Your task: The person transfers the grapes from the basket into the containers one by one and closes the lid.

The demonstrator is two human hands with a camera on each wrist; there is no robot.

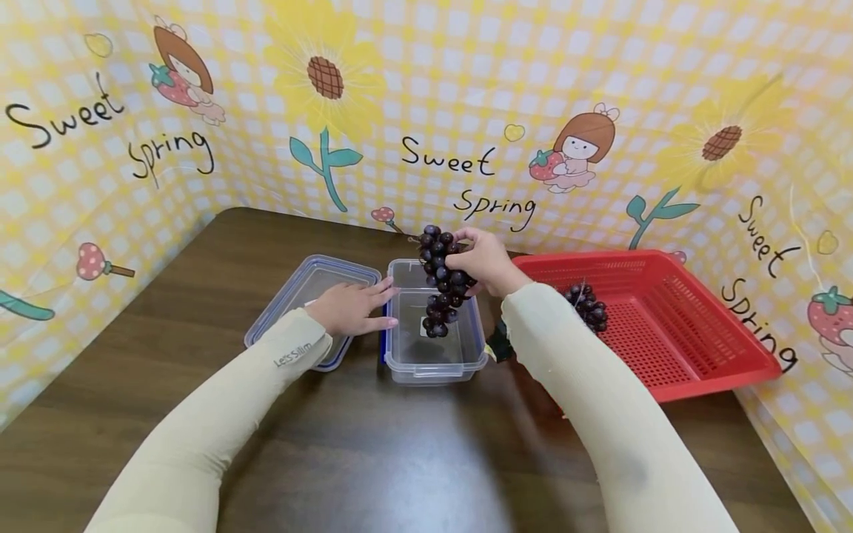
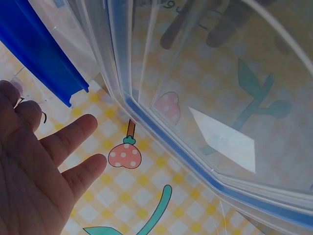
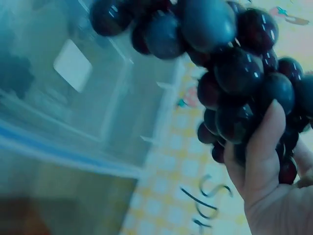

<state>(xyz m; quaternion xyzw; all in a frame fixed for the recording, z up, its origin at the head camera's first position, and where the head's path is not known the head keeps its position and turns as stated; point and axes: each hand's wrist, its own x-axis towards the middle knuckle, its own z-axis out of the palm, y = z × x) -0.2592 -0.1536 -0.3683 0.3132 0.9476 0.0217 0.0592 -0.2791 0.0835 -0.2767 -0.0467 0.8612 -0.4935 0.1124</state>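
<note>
Red basket (image 1: 693,326) beside clear container (image 1: 433,355)

Left hand (image 1: 349,307) flat; right hand (image 1: 486,260) curled, raised

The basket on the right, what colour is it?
Red. The basket with its perforated floor shows best in the head view.
</note>
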